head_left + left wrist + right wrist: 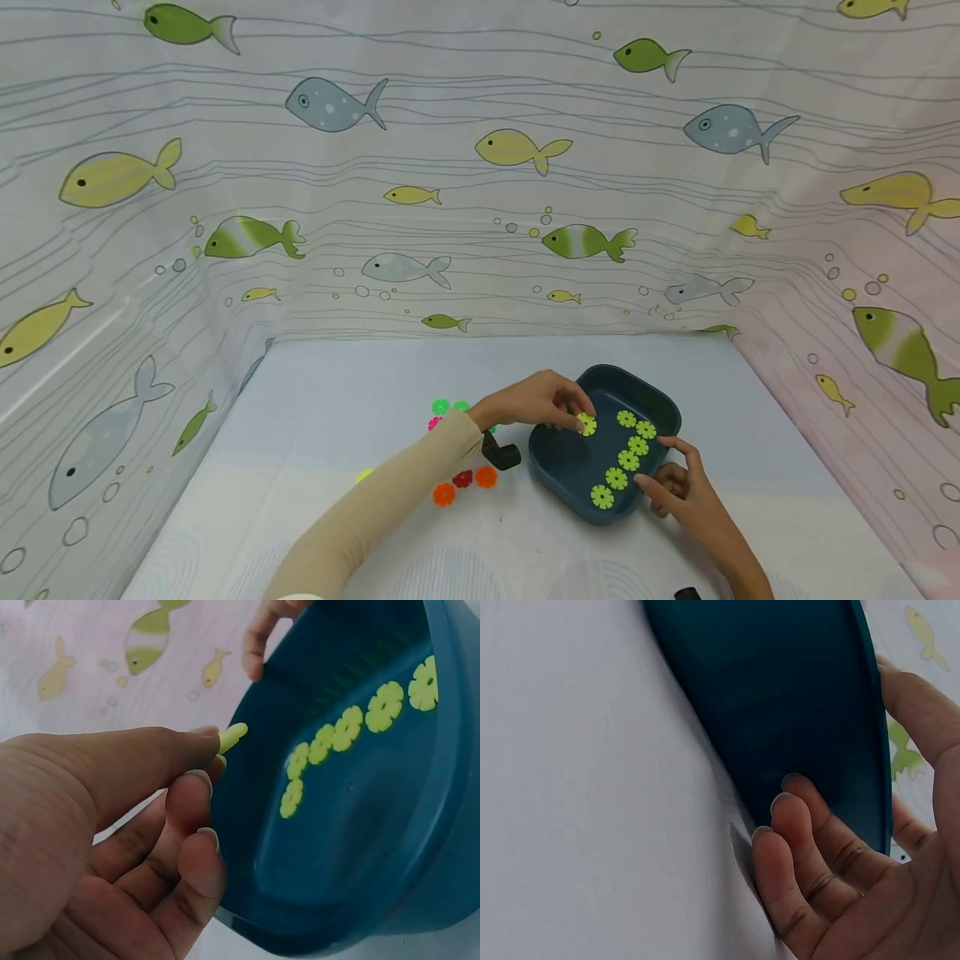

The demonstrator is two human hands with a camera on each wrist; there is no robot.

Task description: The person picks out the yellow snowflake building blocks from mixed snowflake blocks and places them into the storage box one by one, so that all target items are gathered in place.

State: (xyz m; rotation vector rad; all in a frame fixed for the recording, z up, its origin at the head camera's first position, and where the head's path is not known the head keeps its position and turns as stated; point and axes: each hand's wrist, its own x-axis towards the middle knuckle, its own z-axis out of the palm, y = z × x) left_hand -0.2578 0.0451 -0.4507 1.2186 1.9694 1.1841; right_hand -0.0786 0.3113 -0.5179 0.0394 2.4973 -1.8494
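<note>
Lime disc (588, 425) in pinch of left hand (542, 402), wall of blue tray (651, 397) in curled right hand (688, 493)

Left arm (341, 533) reaches in from the near left, heading far and right, beige sleeve (420, 462) down to about the wrist. Left hand (546, 402) has thumb and forefinger in a pinch, other fingers bent underneath. Right forearm (738, 562) is bare, angling in from the near right; right hand (678, 483) has its thumb and forefinger apart, the rest kinda curled.
</note>
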